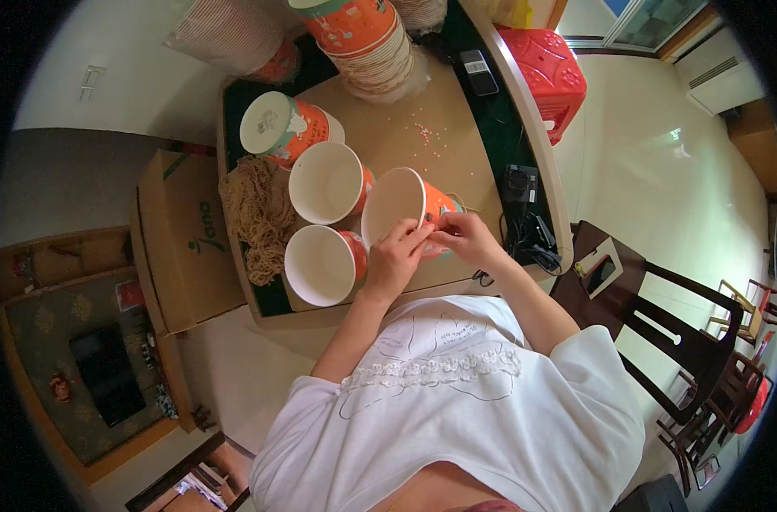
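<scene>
Surface (470,128): smooth tan, green-edged. Centre frame: round-mouthed paper bucket (403,201), tilted, white inside, orange outside. Left hand (400,249) and right hand (471,239) meet at its wall, fingertips narrowed; item pinched unclear. Upper centre: tiny pink bits (424,133), scattered.

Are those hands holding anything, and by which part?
Left hand and right hand meet at the rightmost open paper bucket; whether they grip its side cannot be told.
</scene>
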`<state>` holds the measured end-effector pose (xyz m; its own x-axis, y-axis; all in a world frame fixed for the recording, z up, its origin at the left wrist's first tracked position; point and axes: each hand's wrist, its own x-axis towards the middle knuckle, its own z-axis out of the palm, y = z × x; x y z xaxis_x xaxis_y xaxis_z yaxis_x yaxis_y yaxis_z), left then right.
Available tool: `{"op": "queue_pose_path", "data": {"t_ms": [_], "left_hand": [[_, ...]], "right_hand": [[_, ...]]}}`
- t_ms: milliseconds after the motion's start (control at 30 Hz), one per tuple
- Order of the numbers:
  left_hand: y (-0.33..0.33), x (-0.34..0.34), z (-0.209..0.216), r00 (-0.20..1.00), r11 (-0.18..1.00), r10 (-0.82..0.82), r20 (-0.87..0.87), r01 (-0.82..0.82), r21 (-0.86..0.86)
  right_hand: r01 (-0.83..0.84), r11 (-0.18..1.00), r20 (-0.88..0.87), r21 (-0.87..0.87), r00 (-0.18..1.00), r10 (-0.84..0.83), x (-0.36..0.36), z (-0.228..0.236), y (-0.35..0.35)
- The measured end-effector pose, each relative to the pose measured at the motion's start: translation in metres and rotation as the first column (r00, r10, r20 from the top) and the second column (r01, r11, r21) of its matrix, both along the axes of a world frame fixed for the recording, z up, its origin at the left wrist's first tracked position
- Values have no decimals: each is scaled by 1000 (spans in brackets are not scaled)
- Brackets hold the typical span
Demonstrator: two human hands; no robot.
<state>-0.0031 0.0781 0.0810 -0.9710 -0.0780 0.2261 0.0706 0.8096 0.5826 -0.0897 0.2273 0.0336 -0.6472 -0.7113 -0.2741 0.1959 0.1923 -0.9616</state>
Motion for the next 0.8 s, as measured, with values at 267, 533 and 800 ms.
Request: {"op": "queue_pose_path", "data": {"t_ms": [267,533,800], "left_hand": [[-2,-2,-9,1000,998,22,3,-22,62],[-1,-4,-9,999,994,43,27,-45,100],[-5,-4,-12,998,996,35,56,-39,80]], "right_hand": [[1,997,-17,-81,1000,-3,-3,1,3],[131,979,-142,-153,978,-153,12,-4,-6],[167,960,-373,-226,895,-244,14,-2,-11]]}}
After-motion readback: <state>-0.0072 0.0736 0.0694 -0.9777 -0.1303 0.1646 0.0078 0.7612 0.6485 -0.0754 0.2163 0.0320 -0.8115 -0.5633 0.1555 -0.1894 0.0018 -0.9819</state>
